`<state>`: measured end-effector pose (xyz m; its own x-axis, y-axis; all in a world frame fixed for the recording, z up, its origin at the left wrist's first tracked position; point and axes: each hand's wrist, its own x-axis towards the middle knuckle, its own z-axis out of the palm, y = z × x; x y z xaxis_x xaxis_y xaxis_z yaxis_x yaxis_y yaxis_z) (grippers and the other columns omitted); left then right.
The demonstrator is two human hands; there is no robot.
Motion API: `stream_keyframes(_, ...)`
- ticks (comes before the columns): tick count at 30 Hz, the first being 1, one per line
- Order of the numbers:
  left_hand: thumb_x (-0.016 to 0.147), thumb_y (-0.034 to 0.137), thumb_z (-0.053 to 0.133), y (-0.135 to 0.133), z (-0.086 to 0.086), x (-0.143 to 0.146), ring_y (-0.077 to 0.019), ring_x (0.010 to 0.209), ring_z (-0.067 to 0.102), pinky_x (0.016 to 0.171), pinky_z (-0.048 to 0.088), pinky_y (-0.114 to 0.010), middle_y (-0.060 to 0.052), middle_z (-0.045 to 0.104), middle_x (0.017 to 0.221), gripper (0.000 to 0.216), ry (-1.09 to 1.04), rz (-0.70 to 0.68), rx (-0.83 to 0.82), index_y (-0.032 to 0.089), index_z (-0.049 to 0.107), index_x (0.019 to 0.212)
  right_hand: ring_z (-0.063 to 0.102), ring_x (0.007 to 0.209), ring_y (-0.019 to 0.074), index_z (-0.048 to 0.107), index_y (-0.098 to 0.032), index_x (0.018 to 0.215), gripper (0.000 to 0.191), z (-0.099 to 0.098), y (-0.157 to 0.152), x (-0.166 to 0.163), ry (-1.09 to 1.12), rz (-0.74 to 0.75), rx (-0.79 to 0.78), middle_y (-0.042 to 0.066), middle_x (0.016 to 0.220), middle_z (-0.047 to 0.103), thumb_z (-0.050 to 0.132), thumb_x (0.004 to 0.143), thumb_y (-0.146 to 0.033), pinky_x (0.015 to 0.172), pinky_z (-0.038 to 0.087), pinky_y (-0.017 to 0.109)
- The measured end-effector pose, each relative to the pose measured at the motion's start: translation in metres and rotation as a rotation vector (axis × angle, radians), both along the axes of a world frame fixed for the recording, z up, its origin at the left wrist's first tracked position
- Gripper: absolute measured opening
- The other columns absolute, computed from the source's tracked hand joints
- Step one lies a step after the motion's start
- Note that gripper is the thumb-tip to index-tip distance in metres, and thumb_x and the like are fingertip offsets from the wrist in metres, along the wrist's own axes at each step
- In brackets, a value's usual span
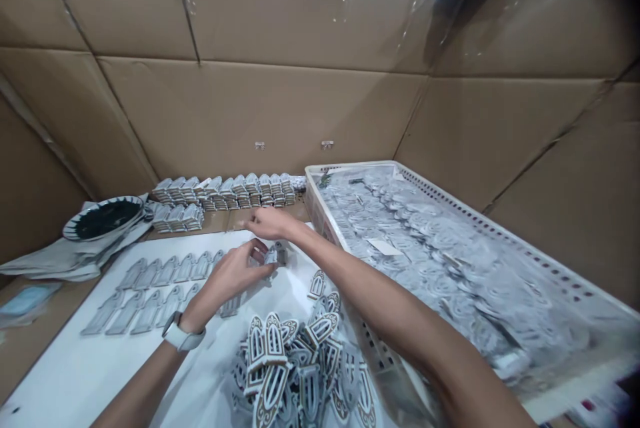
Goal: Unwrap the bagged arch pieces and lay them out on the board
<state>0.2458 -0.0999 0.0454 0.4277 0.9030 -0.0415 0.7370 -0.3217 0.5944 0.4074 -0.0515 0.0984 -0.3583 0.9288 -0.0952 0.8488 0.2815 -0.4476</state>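
My left hand [235, 273], with a watch on its wrist, is closed around a small grey-white arched piece [271, 255] just above the white board [55, 375]. My right hand [269, 223] reaches across past it, fingers curled together near the back edge of the board. Whatever its fingertips may hold is too small to make out. Left of my hands lie two rows of arched window-shaped pieces [135, 273], flat on the board. Nearer to me is a loose heap of such pieces [287, 365], several with brown scroll patterns.
Stacked arched pieces [240, 191] line the back. A large white plastic basket [350, 168] on the right holds many pieces in clear wrapping. At left are a round dark-centred dish [103, 218] and a blue packet [27, 299]. Cardboard walls [280, 101] enclose the table.
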Motion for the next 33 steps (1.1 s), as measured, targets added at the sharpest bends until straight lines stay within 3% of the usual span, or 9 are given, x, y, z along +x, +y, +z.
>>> stream_keyframes(2,0.078,0.062,0.071,0.006,-0.006,-0.019,-0.0316,0.099,0.072,0.082,0.049,-0.038,-0.008,0.078,0.108,0.048,-0.051,0.076,0.013,0.023,0.066,0.106,0.072,0.076,0.0212,0.072,-0.015,0.086,0.057,-0.002,0.001,0.0,0.108,0.09,-0.141,0.01,0.085,0.077,0.047,0.106,-0.061,0.067,0.053,0.028)
stream_keyframes(4,0.08,0.064,0.069,0.007,-0.012,-0.032,-0.0308,0.095,0.073,0.08,0.049,-0.038,-0.009,0.078,0.106,0.052,-0.084,0.136,0.033,0.022,0.064,0.11,0.067,0.064,0.0152,0.074,-0.014,0.091,0.053,-0.005,0.002,0.001,0.213,0.144,-0.243,0.005,0.078,0.073,0.056,0.102,-0.063,0.058,0.05,0.023)
stream_keyframes(6,0.084,0.065,0.067,0.005,-0.017,-0.04,-0.0293,0.09,0.073,0.077,0.048,-0.037,-0.007,0.078,0.102,0.051,-0.11,0.182,0.058,0.022,0.062,0.112,0.064,0.062,0.0125,0.076,-0.013,0.102,0.044,-0.007,0.002,0.0,0.262,0.159,-0.27,0.002,0.078,0.072,0.073,0.093,-0.056,0.055,0.048,0.021)
stream_keyframes(9,0.087,0.063,0.066,-0.002,-0.018,-0.045,-0.0272,0.088,0.073,0.075,0.047,-0.035,-0.004,0.078,0.099,0.044,-0.122,0.24,0.113,0.025,0.06,0.107,0.065,0.064,0.012,0.075,-0.014,0.118,0.046,-0.009,0.0,-0.003,0.261,0.147,-0.278,0.0,0.081,0.074,0.087,0.081,-0.039,0.056,0.047,0.02)
stream_keyframes(14,0.095,0.065,0.059,-0.01,-0.018,-0.054,-0.0261,0.088,0.074,0.074,0.048,-0.034,-0.004,0.079,0.105,0.043,-0.096,0.163,0.173,0.025,0.062,0.111,0.063,0.063,0.0112,0.074,-0.014,0.119,0.039,-0.01,-0.002,-0.004,0.221,0.124,-0.32,-0.002,0.077,0.074,0.083,0.083,-0.026,0.056,0.046,0.019)
stream_keyframes(17,0.102,0.06,0.051,-0.01,-0.025,-0.067,-0.0254,0.09,0.074,0.077,0.05,-0.035,-0.004,0.079,0.109,0.039,-0.091,0.116,0.183,0.026,0.064,0.116,0.064,0.062,0.011,0.073,-0.014,0.116,0.043,-0.015,-0.002,-0.001,0.166,0.099,-0.441,-0.003,0.073,0.072,0.088,0.078,-0.028,0.058,0.049,0.019)
stream_keyframes(23,0.106,0.048,0.046,-0.013,-0.046,-0.091,-0.0244,0.105,0.072,0.088,0.053,-0.036,-0.004,0.075,0.114,0.029,-0.074,0.032,0.251,0.027,0.066,0.113,0.066,0.06,0.0129,0.073,-0.016,0.095,0.037,-0.044,-0.01,-0.006,0.073,0.067,-0.665,-0.003,0.064,0.07,0.094,0.069,-0.032,0.058,0.052,0.02)
stream_keyframes(29,0.107,0.042,0.044,-0.018,-0.047,-0.096,-0.0229,0.1,0.072,0.083,0.054,-0.035,-0.004,0.073,0.117,0.027,-0.012,0.038,0.258,0.027,0.065,0.114,0.071,0.063,0.0163,0.069,-0.019,0.081,0.027,-0.058,-0.022,-0.016,0.031,-0.002,-0.622,-0.003,0.06,0.07,0.091,0.073,-0.033,0.058,0.053,0.021)
stream_keyframes(33,0.108,0.038,0.042,-0.02,-0.047,-0.096,-0.022,0.097,0.073,0.076,0.052,-0.032,-0.004,0.072,0.118,0.027,0.022,0.021,0.275,0.027,0.066,0.116,0.076,0.069,0.0177,0.069,-0.019,0.076,0.023,-0.058,-0.026,-0.023,-0.033,0.02,-0.567,0.001,0.071,0.077,0.088,0.076,-0.032,0.059,0.053,0.021)
